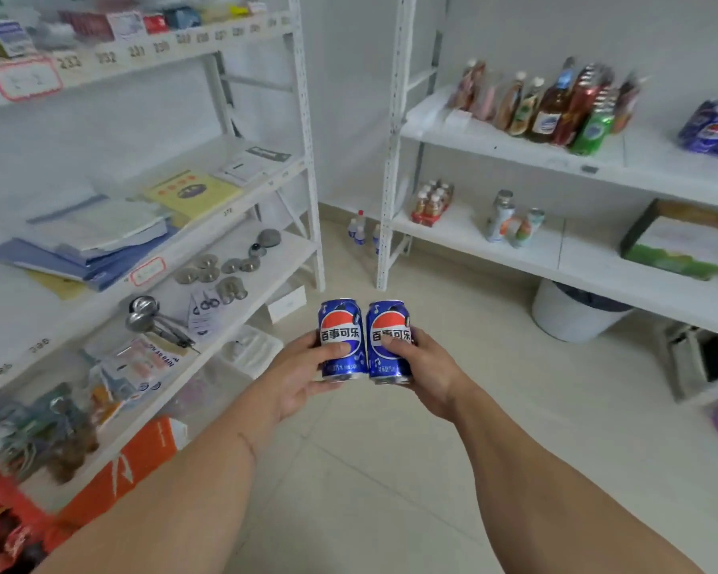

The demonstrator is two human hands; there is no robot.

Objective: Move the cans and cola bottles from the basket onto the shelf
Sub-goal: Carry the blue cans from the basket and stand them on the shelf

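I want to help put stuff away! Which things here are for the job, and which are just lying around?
For the job:
- left can, held in the left hand
- right can, held in the right hand
- drinks shelf with blue cola cans

Just lying about:
- metal scoops
- yellow booklet
- white bin
- blue folders

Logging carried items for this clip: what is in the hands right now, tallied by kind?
Blue cola cans: 2, one in the left hand (left can) and one in the right hand (right can)
Cola bottles: 0
Total: 2
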